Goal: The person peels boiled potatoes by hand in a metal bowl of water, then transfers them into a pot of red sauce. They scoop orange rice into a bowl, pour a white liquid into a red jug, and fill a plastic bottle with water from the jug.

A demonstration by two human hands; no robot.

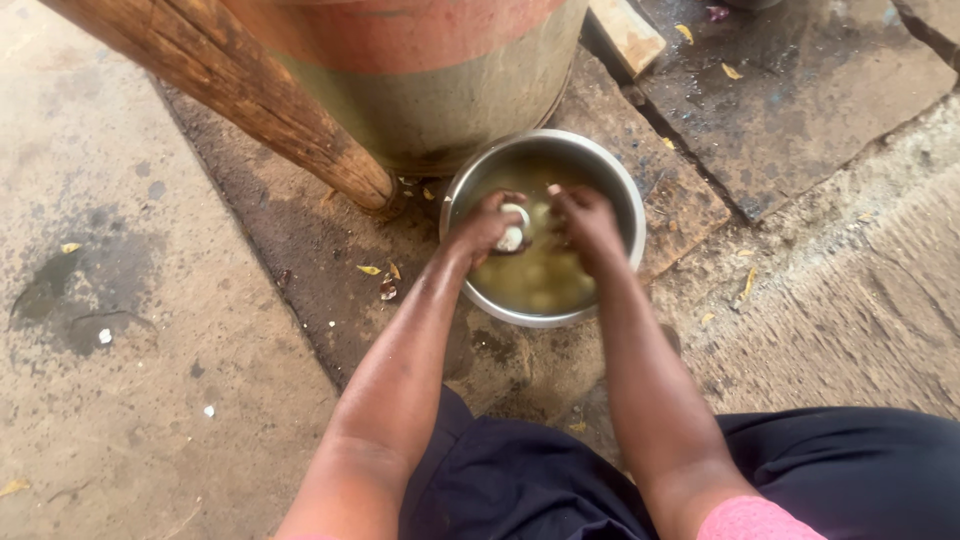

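A round steel bowl (612,178) sits on the ground in front of me, filled with cloudy yellowish water and several pale round pieces of peeled vegetable (540,285). My left hand (482,228) is over the bowl, closed around one pale piece (513,228). Beside it, my right hand (588,222) hovers over the water with fingers bent toward that same piece; whether it grips anything is unclear because of blur.
A large metal drum (440,90) stands just behind the bowl, with a thick wooden log (250,95) leaning at its left. Flat stone slabs (800,90) lie to the right, wet and dark. Peel scraps (385,285) litter the ground left of the bowl.
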